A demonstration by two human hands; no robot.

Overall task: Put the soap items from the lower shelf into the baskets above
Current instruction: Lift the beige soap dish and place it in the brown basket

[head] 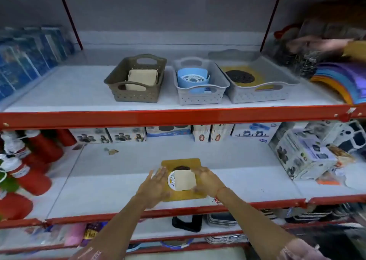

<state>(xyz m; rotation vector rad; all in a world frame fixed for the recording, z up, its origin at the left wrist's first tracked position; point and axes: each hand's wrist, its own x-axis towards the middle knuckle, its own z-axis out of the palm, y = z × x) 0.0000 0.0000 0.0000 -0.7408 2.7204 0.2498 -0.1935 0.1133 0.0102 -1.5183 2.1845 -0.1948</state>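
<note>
Head view. Two red-edged metal shelves with white decks.

Upper shelf [59, 93]: three perforated plastic baskets in a row, nearly touching. The brown perforated basket [136, 94] on the left holds a cream square soap dish [141, 77], tilted against the far wall. The small grey perforated basket [200, 97] in the middle holds a light blue round soap holder [191, 80] with a white patterned disc inside. The large grey perforated basket [259, 95] on the right holds a mustard-yellow flat tray with a dark round mesh centre [240, 77], lying flat.

Lower shelf [118, 172]: a second mustard-yellow flat tray [181, 163] lies near the front edge, centre. On it sit a white round patterned disc [172, 179] and, overlapping that, a cream square soap piece [185, 180]. A dark round patch of the tray shows just behind them.

Left hand [155, 185]: fingers extended and together, flat against the left side of the disc and the tray. Right hand [208, 180]: fingers curved around the right edge of the cream square piece, fingertips at its lower right corner. Both hands bracket the stack; whether it is lifted off the shelf, cannot tell.

Printed cardboard boxes [168, 132] line the back of the lower shelf. Red bottles with white caps [29, 172] stand at the left.
</note>
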